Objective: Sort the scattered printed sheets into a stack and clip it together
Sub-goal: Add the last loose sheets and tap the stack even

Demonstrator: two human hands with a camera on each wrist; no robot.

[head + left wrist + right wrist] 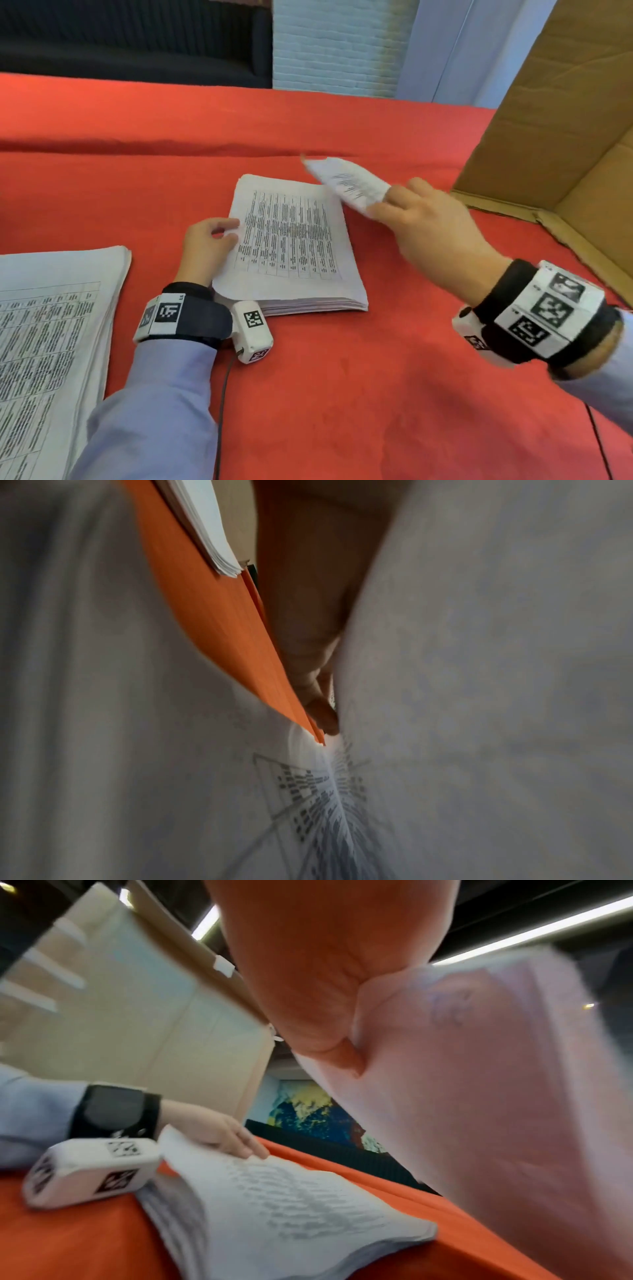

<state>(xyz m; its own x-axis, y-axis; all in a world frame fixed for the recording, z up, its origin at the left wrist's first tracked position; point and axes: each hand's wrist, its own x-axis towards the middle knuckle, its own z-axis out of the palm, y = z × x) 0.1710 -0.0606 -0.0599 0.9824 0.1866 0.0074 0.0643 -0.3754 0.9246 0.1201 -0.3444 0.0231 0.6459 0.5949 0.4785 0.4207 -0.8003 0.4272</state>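
A thick stack of printed sheets [294, 246] lies on the red tablecloth [342, 377] mid-table. My left hand [209, 240] is at the stack's left edge, thumb and fingers pinching the raised edge of the top sheets. From the left wrist its finger [308, 642] lies against a lifted sheet [479, 669]. My right hand [421, 219] pinches a loose printed sheet [346, 181] in the air, over the stack's far right corner. In the right wrist view the right hand [325, 988] holds that blurred sheet [479, 1069] above the stack [291, 1199] and the left hand [219, 1131].
A second pile of printed sheets [51, 325] lies at the left front edge of the table. An open cardboard box [548, 137] stands at the right, close behind my right hand. A fold runs across the cloth beyond the stack. A dark sofa sits past the table.
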